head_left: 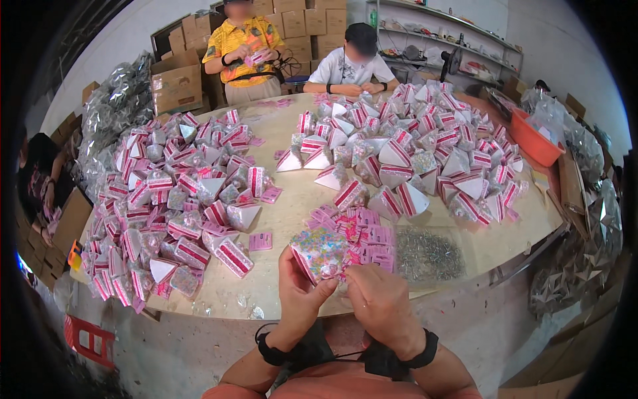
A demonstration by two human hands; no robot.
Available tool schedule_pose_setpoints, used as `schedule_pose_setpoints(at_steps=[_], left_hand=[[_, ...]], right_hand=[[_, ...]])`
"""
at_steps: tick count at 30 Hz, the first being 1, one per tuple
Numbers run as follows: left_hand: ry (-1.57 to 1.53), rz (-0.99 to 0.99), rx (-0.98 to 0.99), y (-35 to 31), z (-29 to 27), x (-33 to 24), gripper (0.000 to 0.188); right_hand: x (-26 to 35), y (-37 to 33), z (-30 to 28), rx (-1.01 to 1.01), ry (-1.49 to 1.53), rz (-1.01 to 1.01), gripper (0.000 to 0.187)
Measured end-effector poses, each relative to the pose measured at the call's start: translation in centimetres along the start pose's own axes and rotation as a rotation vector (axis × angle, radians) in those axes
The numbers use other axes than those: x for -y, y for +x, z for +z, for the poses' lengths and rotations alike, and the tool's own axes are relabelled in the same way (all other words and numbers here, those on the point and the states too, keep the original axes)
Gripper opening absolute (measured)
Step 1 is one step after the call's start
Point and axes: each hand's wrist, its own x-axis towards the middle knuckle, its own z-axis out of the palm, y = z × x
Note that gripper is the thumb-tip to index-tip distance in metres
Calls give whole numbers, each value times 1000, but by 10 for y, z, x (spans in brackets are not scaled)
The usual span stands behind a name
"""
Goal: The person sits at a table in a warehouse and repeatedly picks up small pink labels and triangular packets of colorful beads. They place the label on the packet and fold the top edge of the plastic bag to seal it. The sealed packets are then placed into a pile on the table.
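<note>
Packet of mixed coloured beads sat between both hands, raised just above the near edge of the table. Left hand gripped it from below and the left side, thumb up along the packet's edge, fingers closed on it. Right hand was at the packet's lower right corner, fingertips pinched narrow there; whether they clamped the packet itself or a card against it, could not tell. Both wrists wore black bands.

Just behind the packet lay a loose stack of pink cards, touching or nearly so. Right of those, a flat clear bag of small metal pieces on the tabletop.

Containers: orange tub at the table's far right edge, contents not readable. Cardboard boxes stacked at the back left wall, the nearest one open-topped, inside not visible.

Two heaps of finished pink-and-white triangular packets: left heap and right heap, well apart with bare table between.

Two other people stood or sat at the far side, each with hands on small items.
</note>
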Motion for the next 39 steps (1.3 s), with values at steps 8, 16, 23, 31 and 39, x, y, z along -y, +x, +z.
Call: schedule_pose_setpoints(at_steps=[8,16,23,31,39], left_hand=[[15,-20,-12,-1,0,1,74],[226,98,-30,-4,-5,7,77],[80,11,-83,-6,7,6,72],[176,30,-89,-7,4,12,73],[174,-16,-113,-8,1,16,73]], right_hand=[[-3,-3,2,5,12,3,8],[-4,-4,4,34,-57,-12,8],[-3,-6,7,26,-132,-21,9],[-10,-6,7,43,-93,-59,8],[-11,-7,8,59,-135,-56,9]])
